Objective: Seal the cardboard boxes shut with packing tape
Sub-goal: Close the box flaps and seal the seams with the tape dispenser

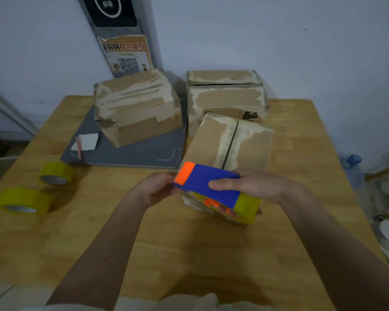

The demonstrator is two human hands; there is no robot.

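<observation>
A small cardboard box [211, 140] lies in front of me on the wooden table, its two top flaps meeting at a dark seam. Over its near edge I hold a blue and orange tape dispenser [202, 180] loaded with a yellow tape roll [248, 206]. My right hand [256, 185] grips the dispenser from the right, thumb on the blue cover. My left hand [157, 187] pinches at the dispenser's orange front end. Whether a tape end is between the left fingers is hidden.
Two larger worn cardboard boxes stand behind, one [137, 108] on a grey mat [144, 153], one [227, 95] at the back right. Two spare yellow tape rolls [56, 172] [23, 200] lie at the left. A paper scrap [87, 142] and a pencil sit on the mat.
</observation>
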